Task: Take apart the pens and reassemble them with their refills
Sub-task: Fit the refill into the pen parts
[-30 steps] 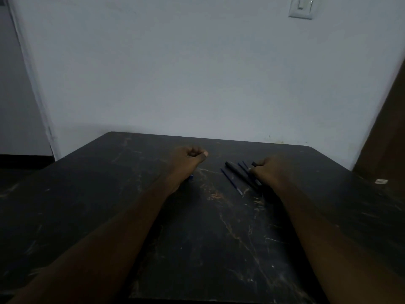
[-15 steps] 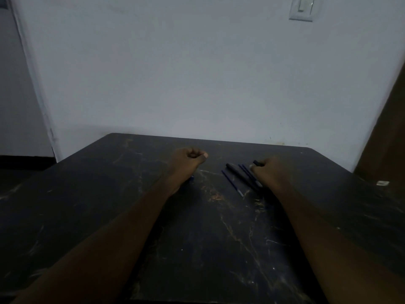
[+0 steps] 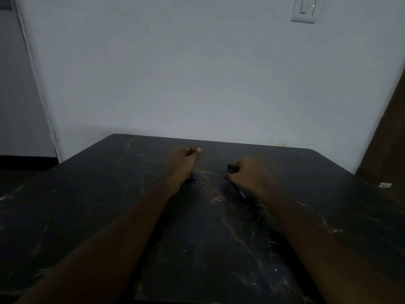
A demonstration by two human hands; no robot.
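My left hand [image 3: 186, 160] rests on the dark table [image 3: 208, 249] as a closed fist. A small blue pen part [image 3: 193, 177] pokes out beneath its heel. To the right, my right hand [image 3: 248, 175] lies curled over the group of dark blue pens. A black pen end [image 3: 231, 166] sticks out between its fingers, and one thin pen tip [image 3: 240, 192] shows below the palm. The other pens are hidden under that hand. The light is dim and small details are hard to make out.
The table top is black with scratched, marbled marks and ends near a pale wall [image 3: 208, 84]. A light switch [image 3: 304, 9] sits high on the wall. A brown door [image 3: 388, 150] stands at the right, with a small white object [image 3: 385, 184] near it.
My right hand has slid left over the pens that lay beside it, and it now covers most of them. The left fist has stayed in place.
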